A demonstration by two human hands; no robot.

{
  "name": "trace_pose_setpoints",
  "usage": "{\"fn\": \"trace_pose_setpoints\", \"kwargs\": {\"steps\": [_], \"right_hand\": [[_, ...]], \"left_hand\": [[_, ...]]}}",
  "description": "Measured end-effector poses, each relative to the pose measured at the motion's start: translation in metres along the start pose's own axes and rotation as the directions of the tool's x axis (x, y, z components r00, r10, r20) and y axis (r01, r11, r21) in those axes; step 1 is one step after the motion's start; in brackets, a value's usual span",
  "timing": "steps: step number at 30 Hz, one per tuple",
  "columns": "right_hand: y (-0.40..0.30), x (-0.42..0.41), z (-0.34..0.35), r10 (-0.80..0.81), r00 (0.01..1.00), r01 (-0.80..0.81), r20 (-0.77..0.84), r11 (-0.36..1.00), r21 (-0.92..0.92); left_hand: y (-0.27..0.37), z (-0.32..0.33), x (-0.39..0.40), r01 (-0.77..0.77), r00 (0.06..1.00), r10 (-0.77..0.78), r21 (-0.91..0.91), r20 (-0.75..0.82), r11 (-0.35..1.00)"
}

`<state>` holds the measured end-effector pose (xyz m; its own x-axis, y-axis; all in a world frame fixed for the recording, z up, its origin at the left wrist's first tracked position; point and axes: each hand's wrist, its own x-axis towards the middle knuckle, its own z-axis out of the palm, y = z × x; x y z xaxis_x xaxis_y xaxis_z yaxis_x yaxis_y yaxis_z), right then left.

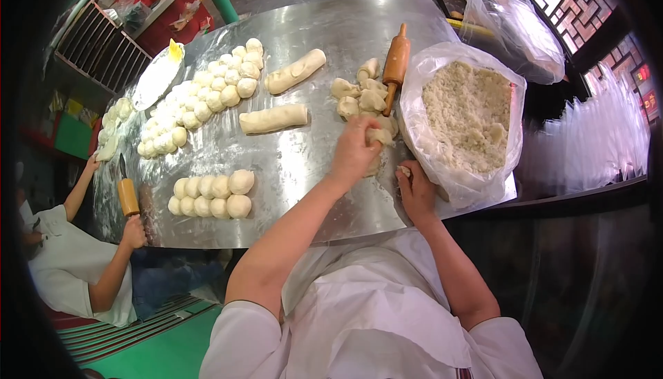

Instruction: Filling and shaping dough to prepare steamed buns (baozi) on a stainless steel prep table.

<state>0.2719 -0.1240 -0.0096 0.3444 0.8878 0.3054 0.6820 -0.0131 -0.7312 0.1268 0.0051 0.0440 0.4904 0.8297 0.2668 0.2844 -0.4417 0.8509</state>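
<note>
My left hand grips a pale piece of dough between thumb and fingers, over a cluster of torn dough pieces on the metal table. Close to the table's front edge, my right hand has a small bit of dough at its fingertips. Just beyond that hand stands a plastic-lined container of crumbly pale filling. A wooden rolling pin lies behind the dough pieces, its near handle against them. Part of the cluster is hidden under my left hand.
Two dough logs lie left of centre. Dough balls sit in a short double row and a larger floured group, near a bowl of white flour. At left, a co-worker holds another rolling pin and flattened dough.
</note>
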Motion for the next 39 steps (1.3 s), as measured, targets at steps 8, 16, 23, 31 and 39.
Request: {"fn": "trace_pose_setpoints", "kwargs": {"steps": [8, 16, 23, 31, 39], "right_hand": [[-0.018, 0.008, -0.008, -0.325, 0.945, 0.326, 0.028, 0.940, -0.103], [-0.021, 0.007, -0.002, -0.169, 0.975, 0.171, 0.147, 0.985, -0.002], [-0.036, 0.004, -0.002, -0.185, 0.965, 0.189, 0.187, 0.982, -0.003], [-0.025, -0.001, -0.005, -0.265, 0.933, 0.283, 0.242, 0.958, -0.042], [-0.064, 0.058, 0.011, -0.239, 0.969, 0.232, 0.055, 0.966, 0.113]], "left_hand": [[-0.028, -0.109, -0.097, 0.180, 0.886, -0.379, 0.553, 0.268, 0.813], [-0.021, -0.062, -0.082, 0.025, 0.980, -0.132, 0.561, 0.151, 0.828], [-0.043, -0.027, -0.046, -0.143, 0.974, -0.039, 0.741, 0.223, 0.656], [-0.003, -0.091, -0.082, 0.126, 0.932, -0.316, 0.661, 0.177, 0.740], [-0.022, -0.070, -0.090, 0.396, 0.832, -0.555, -0.709, 0.008, 0.584]]}}
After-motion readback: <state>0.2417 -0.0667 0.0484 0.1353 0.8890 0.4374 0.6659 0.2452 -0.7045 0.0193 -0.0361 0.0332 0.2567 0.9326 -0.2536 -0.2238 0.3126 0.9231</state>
